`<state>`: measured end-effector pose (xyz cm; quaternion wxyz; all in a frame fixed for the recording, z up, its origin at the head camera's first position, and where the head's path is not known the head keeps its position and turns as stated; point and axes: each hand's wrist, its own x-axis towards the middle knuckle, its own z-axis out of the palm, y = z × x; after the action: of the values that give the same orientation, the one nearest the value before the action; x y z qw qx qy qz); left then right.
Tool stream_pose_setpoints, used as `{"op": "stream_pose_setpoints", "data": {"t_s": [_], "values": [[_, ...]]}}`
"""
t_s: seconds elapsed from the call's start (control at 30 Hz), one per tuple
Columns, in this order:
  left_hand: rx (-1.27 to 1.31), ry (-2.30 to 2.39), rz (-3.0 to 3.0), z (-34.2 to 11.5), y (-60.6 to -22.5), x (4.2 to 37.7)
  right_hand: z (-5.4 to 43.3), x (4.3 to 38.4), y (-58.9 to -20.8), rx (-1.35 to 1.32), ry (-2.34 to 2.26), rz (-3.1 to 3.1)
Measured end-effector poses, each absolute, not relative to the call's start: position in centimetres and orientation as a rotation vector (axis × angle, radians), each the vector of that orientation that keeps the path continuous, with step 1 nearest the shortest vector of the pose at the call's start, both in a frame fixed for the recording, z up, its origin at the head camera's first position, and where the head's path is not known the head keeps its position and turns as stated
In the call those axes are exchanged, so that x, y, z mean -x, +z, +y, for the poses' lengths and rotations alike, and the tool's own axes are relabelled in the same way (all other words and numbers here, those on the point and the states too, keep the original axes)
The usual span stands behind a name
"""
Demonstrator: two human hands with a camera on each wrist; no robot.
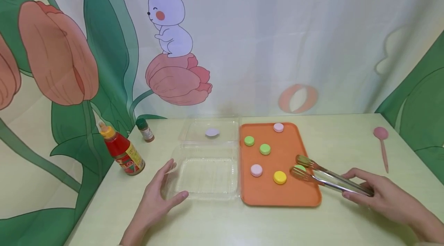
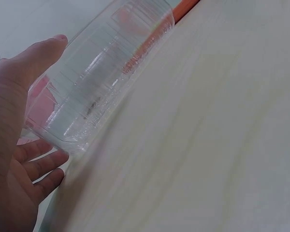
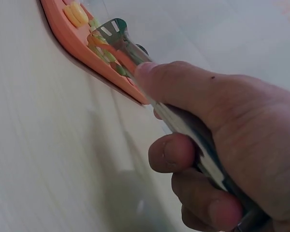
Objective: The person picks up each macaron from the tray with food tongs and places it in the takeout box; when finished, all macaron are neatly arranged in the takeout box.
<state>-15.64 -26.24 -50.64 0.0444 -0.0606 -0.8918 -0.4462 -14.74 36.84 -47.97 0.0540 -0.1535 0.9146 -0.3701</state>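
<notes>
My right hand [image 1: 385, 196] holds metal tongs [image 1: 341, 182] by the handle end, thumb along one arm and fingers curled underneath. The slotted tips are spread apart over the right side of an orange tray [image 1: 277, 196]. A green macaron [image 1: 300, 168] shows between and partly behind the tips. Also on the tray are a yellow macaron [image 1: 280, 177], pink macarons [image 1: 256, 170] and other green macarons [image 1: 265, 149]. My left hand [image 1: 156, 196] spreads its thumb and fingers around the near left corner of a clear plastic box [image 1: 208, 176], its fingertips right at the wall.
The box's raised lid [image 1: 194, 130] lies back, with a pale lilac oval [image 1: 212, 132] in its area. A red sauce bottle [image 1: 123, 151] and a small green-capped jar [image 1: 145, 130] stand at left. A pink spoon [image 1: 382, 144] lies far right. A printed curtain [image 1: 249, 45] hangs behind the table.
</notes>
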Motion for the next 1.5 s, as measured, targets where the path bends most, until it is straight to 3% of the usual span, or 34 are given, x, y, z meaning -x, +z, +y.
{"op": "stream_pose_setpoints", "data": {"t_s": [1.0,1.5], "values": [[0.204,-1.39,-2.699,-26.5,-50.7,15.6,35.4,15.5,-46.8,0.62,-1.119,2.866],[0.209,-1.387,-2.705,-26.5,-50.9,15.6,29.8,19.1,-43.2,0.746,-1.161,2.735]]}}
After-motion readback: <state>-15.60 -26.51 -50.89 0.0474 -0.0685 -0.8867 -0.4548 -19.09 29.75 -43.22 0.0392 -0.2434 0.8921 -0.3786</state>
